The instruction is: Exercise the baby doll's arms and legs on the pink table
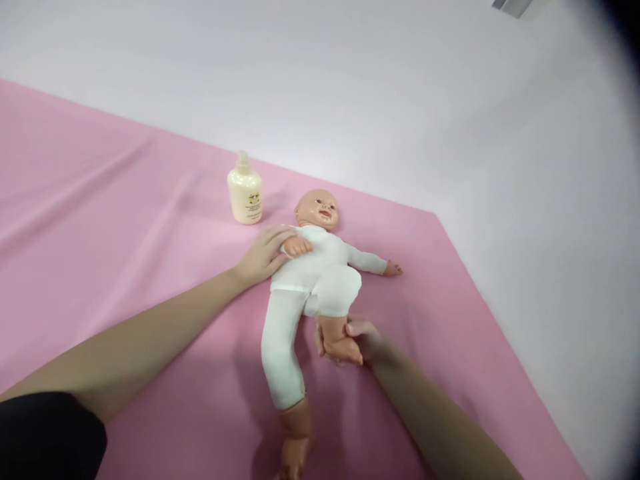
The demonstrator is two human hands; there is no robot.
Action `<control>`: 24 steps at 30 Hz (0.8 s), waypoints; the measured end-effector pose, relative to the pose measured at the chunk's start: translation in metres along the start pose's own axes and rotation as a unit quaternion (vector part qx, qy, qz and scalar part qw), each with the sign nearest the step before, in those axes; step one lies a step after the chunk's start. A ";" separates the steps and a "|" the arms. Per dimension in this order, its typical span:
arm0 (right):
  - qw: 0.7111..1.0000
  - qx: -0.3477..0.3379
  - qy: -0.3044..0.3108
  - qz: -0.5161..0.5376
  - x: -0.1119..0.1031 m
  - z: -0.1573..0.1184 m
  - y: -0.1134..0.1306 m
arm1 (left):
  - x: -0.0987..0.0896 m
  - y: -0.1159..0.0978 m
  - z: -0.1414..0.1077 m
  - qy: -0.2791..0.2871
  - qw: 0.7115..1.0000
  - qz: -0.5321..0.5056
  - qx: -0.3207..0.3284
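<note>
A baby doll [313, 263] in a white top and trousers lies on its back on a pink cloth [165, 267]. My left hand [264, 255] is at its side, with the fingers and thumb around its arm; the doll's small fist shows past my fingertips. My right hand [367, 339] grips the doll's lower leg [334, 330] near the ankle, with the knee bent up over the belly. Some right fingers are hidden behind that leg. The doll's other leg [283, 353] stretches towards me, and its far arm [367, 259] lies out to the side.
A cream pump bottle [246, 193] stands upright on the cloth, beyond my left hand and beside the doll's head. The cloth's edge runs behind the bottle and down the right side. Past it is a pale floor [425, 100], with a grey object [514, 7] at the top.
</note>
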State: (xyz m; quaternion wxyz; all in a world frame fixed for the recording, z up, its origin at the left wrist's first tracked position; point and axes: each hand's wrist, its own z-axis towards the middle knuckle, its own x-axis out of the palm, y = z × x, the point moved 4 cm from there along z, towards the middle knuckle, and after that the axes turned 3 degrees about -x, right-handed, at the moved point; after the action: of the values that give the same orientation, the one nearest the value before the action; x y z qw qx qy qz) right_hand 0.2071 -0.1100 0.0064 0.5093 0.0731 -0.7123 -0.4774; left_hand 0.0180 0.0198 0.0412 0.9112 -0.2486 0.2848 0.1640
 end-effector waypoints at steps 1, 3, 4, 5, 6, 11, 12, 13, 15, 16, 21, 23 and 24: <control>0.999 0.015 0.031 0.002 0.003 -0.001 -0.001 | -0.001 0.004 0.000 -0.031 0.998 -0.026 -0.040; 0.992 0.065 0.105 0.000 0.009 -0.003 -0.006 | -0.002 0.015 -0.002 -0.096 0.986 -0.078 -0.114; 0.984 0.096 0.149 -0.007 0.012 -0.004 -0.008 | -0.002 0.020 -0.002 -0.125 0.977 -0.102 -0.142; 0.972 0.128 0.195 -0.019 0.015 -0.005 -0.010 | -0.002 0.024 -0.003 -0.148 0.967 -0.123 -0.164; 0.956 0.160 0.244 -0.036 0.017 -0.005 -0.012 | -0.002 0.028 -0.003 -0.162 0.960 -0.140 -0.181; 0.900 0.228 0.364 -0.075 0.024 -0.002 -0.012 | -0.003 0.037 -0.003 -0.188 0.942 -0.163 -0.226; 0.900 0.233 0.363 -0.062 0.025 -0.002 -0.013 | -0.003 0.037 -0.003 -0.187 0.942 -0.164 -0.226; 0.902 0.240 0.356 -0.047 0.024 -0.002 -0.014 | -0.003 0.037 -0.003 -0.183 0.943 -0.165 -0.223; 0.905 0.247 0.345 -0.012 0.020 -0.005 -0.017 | -0.004 0.034 -0.003 -0.177 0.950 -0.155 -0.203; 0.910 0.238 0.339 0.010 0.017 -0.007 -0.018 | -0.005 0.032 -0.003 -0.172 0.958 -0.140 -0.183; 0.963 0.072 0.247 0.082 -0.004 -0.010 -0.016 | -0.002 0.003 0.000 -0.038 0.999 -0.005 0.028; 0.982 -0.016 0.165 0.088 -0.010 -0.007 -0.009 | 0.001 -0.005 -0.002 0.014 0.994 0.045 0.100; 0.988 -0.050 0.116 0.093 -0.011 -0.005 -0.004 | 0.001 -0.008 -0.003 0.026 0.990 0.065 0.123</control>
State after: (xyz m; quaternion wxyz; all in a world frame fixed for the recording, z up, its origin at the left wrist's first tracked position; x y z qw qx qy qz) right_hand 0.2149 -0.1086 -0.0040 0.6338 0.0362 -0.6272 -0.4511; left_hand 0.0214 0.0119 0.0413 0.9146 -0.1201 0.3416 0.1801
